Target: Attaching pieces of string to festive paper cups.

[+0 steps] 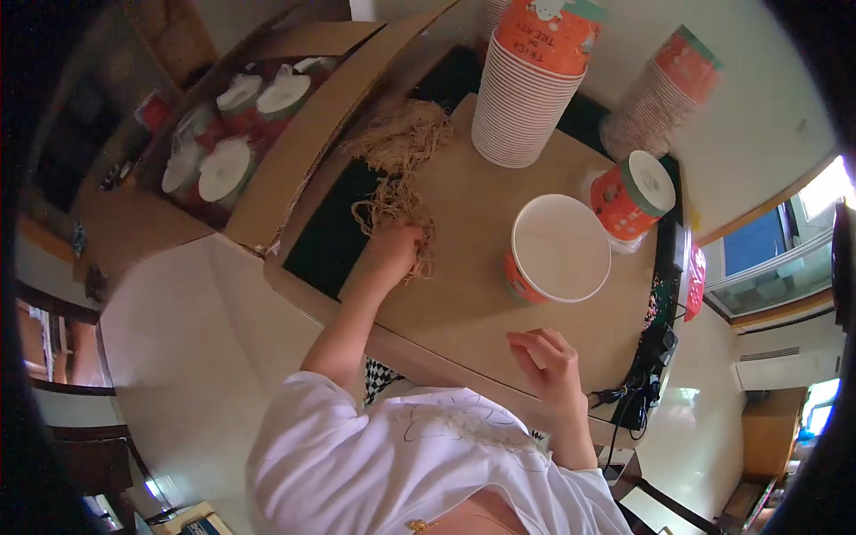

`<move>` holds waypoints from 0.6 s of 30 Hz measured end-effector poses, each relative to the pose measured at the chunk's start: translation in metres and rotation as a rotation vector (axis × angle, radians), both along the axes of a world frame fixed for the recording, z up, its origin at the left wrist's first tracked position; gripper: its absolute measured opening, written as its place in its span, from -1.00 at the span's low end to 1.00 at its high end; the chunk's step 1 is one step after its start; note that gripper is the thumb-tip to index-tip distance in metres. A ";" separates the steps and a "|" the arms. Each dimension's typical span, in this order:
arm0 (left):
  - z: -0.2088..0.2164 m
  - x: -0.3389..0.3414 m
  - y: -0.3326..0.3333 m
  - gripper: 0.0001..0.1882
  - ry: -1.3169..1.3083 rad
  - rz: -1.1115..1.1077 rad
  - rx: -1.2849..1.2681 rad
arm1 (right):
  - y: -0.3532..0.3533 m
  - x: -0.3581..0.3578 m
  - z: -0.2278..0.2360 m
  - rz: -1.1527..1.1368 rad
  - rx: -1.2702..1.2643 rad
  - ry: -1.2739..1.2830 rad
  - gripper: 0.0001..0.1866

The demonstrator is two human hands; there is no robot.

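My left hand [395, 251] is closed on a clump of tan shredded paper filling [399, 156] that lies in a pile on the brown cardboard sheet [464, 223] covering the table. An open orange paper cup [557, 251] with a white inside stands to the right of that hand, with nothing visible inside it. My right hand [544, 358] rests near the table's front edge, just in front of the cup, fingers loosely curled with nothing in them.
A tall stack of orange and white cups [526, 85] stands behind the open cup, a second stack [664, 89] leans at the back right, and a lidded cup [633, 192] sits between. An open cardboard box [294, 134] at the left holds several lidded cups. Cables [637, 392] hang at the right edge.
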State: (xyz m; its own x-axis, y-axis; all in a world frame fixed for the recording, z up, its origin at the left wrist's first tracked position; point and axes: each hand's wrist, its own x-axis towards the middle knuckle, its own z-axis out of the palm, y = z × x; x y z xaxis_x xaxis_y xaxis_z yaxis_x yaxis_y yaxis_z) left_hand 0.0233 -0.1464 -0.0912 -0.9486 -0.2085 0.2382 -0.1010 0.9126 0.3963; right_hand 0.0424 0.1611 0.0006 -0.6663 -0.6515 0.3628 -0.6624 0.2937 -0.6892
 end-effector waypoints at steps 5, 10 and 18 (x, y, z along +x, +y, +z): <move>0.019 -0.005 0.015 -0.88 0.008 -0.048 0.131 | 0.002 0.000 0.000 -0.019 -0.004 -0.032 -0.81; -0.006 -0.022 0.019 -0.91 -0.069 0.017 -0.217 | 0.000 0.007 0.006 -0.013 0.000 -0.034 -0.80; 0.086 -0.037 -0.003 -0.85 0.237 -0.002 0.715 | 0.005 0.003 0.001 -0.002 -0.009 -0.021 -0.80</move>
State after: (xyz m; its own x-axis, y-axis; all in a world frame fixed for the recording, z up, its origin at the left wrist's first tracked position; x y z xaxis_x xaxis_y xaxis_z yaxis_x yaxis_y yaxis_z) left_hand -0.0137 -0.1491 -0.0052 -0.8892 -0.3877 0.2430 0.0617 0.4246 0.9033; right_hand 0.0455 0.1662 0.0020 -0.6751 -0.6470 0.3546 -0.6474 0.2889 -0.7053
